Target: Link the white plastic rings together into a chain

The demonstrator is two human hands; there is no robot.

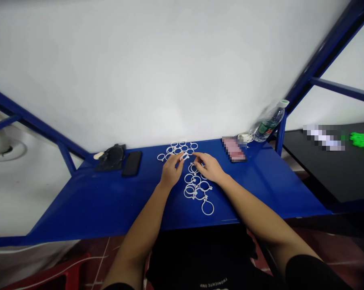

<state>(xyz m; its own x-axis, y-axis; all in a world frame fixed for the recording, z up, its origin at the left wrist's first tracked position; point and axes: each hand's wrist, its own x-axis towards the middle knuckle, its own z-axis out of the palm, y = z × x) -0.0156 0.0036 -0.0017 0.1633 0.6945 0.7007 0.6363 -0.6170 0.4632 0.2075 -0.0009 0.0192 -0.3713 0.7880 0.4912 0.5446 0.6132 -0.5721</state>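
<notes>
Between the thumb and fingers of my left hand is a white plastic curtain ring, tilted and seen nearly edge-on. My right hand is just to its right, thumb and forefinger apart, with nothing visible between them. Beneath and in front of my right hand lies a loose group of white rings with small clip-like tabs, some overlapping. Another group of similar rings lies beyond my left hand, near the wall. My hands partly cover both groups.
The blue table meets a white wall. A black phone and a dark flat pouch lie left. On the right are a blurred pink item, a white cable and a plastic bottle near the blue frame post.
</notes>
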